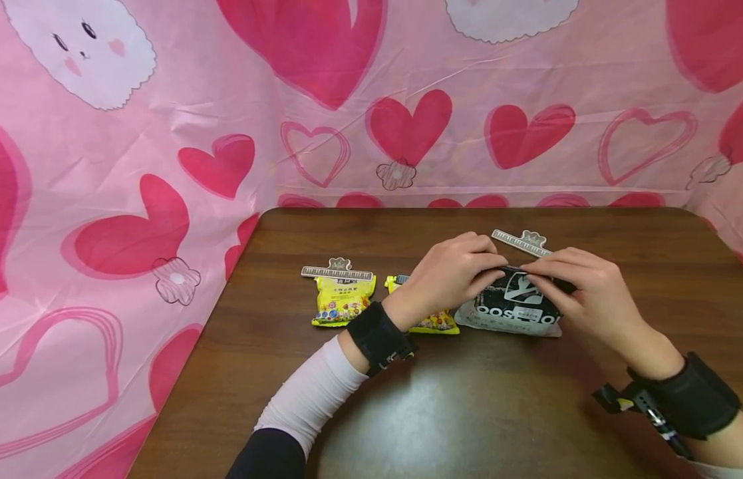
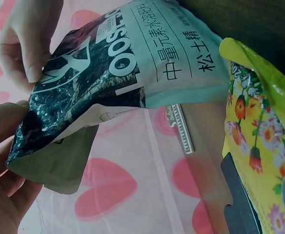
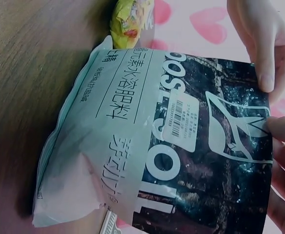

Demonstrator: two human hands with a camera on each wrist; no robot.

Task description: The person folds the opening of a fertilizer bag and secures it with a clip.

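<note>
Both hands work the upper edge of one bag. The left hand (image 1: 451, 273) pinches the top of the soil bag (image 1: 515, 306) at its left corner; the right hand (image 1: 581, 293) pinches the same edge from the right, fingertips (image 3: 267, 80) pressed on the printed film. The soil bag lies on the wooden table (image 1: 467, 412), just right of centre, its base toward the person.

Handling judgement: the film looks soft and glossy, so it is likely slippery. The lower body bulges with loose fill and probably carries most of the weight, while the top is flat and slack. Grip the flat top edge with both hands.

A clip (image 1: 521, 242) lies just behind the hands. Two yellow snack bags (image 1: 342, 301) lie to the left; the far one carries a clip.
</note>
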